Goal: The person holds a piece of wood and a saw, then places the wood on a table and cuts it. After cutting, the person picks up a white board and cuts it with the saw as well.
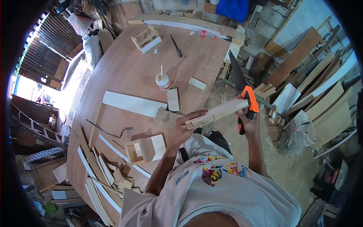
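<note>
My left hand (182,128) is closed around the near-left end of a narrow wooden board (217,113), pale on top with lines across its side edge. My right hand (249,123) grips the orange and black handle of a handsaw (248,99), its fingers close to the board's right end. The saw's dark blade (237,73) points up and away, past the table's right edge. Both hands are in front of my body, with the board held between them. On the table (132,75) just beyond lie a long white-faced board (132,104) and a short wooden block (173,99).
A glue jar (163,81) with a stick stands mid-table, near a screwdriver-like tool (176,46). A small wooden frame (146,38) sits at the back, an open wooden box (145,148) nearer me. Wood strips (100,170) crowd the left; planks (321,98) lean at right.
</note>
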A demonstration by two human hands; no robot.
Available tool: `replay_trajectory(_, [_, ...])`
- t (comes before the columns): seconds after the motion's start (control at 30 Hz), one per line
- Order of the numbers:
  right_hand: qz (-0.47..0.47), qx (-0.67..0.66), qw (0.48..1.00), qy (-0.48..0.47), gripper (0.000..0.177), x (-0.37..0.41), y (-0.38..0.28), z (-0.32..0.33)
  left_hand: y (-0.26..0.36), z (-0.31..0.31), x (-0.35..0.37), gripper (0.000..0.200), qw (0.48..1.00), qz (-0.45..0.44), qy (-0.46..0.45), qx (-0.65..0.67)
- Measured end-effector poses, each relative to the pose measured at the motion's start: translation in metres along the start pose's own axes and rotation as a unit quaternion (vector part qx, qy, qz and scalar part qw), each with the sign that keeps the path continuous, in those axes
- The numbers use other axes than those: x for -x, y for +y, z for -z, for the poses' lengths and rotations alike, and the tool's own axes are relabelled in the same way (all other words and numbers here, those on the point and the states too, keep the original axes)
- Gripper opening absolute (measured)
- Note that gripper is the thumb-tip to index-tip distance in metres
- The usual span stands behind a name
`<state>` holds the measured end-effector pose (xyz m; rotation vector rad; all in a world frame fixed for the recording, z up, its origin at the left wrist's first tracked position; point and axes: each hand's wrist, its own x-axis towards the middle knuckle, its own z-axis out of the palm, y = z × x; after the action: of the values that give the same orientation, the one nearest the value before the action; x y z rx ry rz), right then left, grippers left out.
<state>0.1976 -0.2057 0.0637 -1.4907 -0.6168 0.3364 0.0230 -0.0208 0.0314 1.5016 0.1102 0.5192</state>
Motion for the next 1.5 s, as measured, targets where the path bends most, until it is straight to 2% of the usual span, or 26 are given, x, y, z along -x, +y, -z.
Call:
replay_trajectory(0.07, [-0.107,-0.106,0.988,0.027,0.035,-0.001,-0.002,-0.005,0.001,-0.007,0.000,0.038,0.997,-0.019,0.064,-0.042])
replay_trajectory(0.1, [-0.106,-0.131,0.986,0.019,0.053,-0.002,0.005,-0.006,-0.001,-0.009,0.000,0.038,0.997,-0.020,0.063,-0.041])
replay_trajectory(0.17, [-0.115,-0.142,0.983,0.016,0.054,0.001,0.010,-0.004,-0.005,-0.011,-0.001,0.042,0.973,-0.102,0.116,-0.174])
replay_trajectory(0.23, [-0.125,-0.154,0.980,0.010,0.055,0.002,0.010,-0.004,-0.002,-0.011,0.000,0.043,0.958,-0.130,0.138,-0.217])
replay_trajectory(0.33, [-0.114,-0.150,0.982,0.006,0.027,0.006,0.011,0.001,-0.004,-0.007,0.003,0.045,0.932,-0.169,0.157,-0.279])
replay_trajectory(0.43, [-0.128,-0.145,0.981,0.008,0.018,0.005,0.010,0.005,-0.003,-0.006,0.005,0.047,0.922,-0.181,0.160,-0.302])
replay_trajectory(0.6, [-0.131,-0.144,0.981,0.008,0.019,0.005,0.008,0.004,-0.007,-0.004,0.004,0.049,0.913,-0.189,0.170,-0.319])
replay_trajectory(0.7, [-0.133,-0.138,0.981,0.002,0.020,0.004,0.000,-0.001,-0.005,-0.005,0.003,0.047,0.924,-0.144,0.181,-0.305])
replay_trajectory(0.77, [-0.138,-0.130,0.982,0.002,0.022,0.003,-0.002,-0.003,-0.012,-0.006,0.000,0.035,0.961,-0.041,0.240,-0.132])
replay_trajectory(0.8, [-0.137,-0.138,0.981,0.000,0.023,0.002,-0.001,-0.002,-0.022,-0.002,0.002,0.035,0.960,-0.042,0.241,-0.133])
replay_trajectory(0.87, [-0.135,-0.146,0.980,-0.003,0.024,0.001,0.002,-0.003,-0.043,0.008,0.007,0.034,0.947,0.141,0.280,0.069])
replay_trajectory(0.9, [-0.139,-0.143,0.980,-0.001,0.024,0.001,0.004,-0.003,-0.021,-0.002,-0.001,0.032,0.936,0.123,0.293,0.153])
replay_trajectory(0.93, [-0.143,-0.140,0.980,0.001,0.024,0.001,0.004,-0.004,-0.022,0.001,0.000,0.032,0.935,0.122,0.295,0.153])
replay_trajectory(1.0, [-0.144,-0.139,0.980,-0.003,0.024,0.001,0.005,-0.005,-0.023,0.008,0.000,0.033,0.900,0.200,0.286,0.261])
replay_trajectory(1.1, [-0.162,-0.113,0.980,-0.010,0.026,0.002,0.011,0.001,-0.017,0.005,0.002,0.031,0.884,0.179,0.285,0.324])
replay_trajectory(1.2, [-0.179,-0.080,0.981,-0.008,0.025,0.001,0.018,0.002,-0.016,0.003,0.002,0.023,0.889,0.165,0.282,0.321])
replay_trajectory(1.4, [-0.172,-0.082,0.982,0.006,0.021,0.000,0.011,-0.003,-0.017,0.002,-0.002,0.026,0.898,0.146,0.252,0.331])
replay_trajectory(1.5, [-0.177,-0.096,0.979,0.003,0.030,0.000,0.012,0.000,-0.027,0.002,-0.002,0.026,0.905,0.141,0.248,0.315])
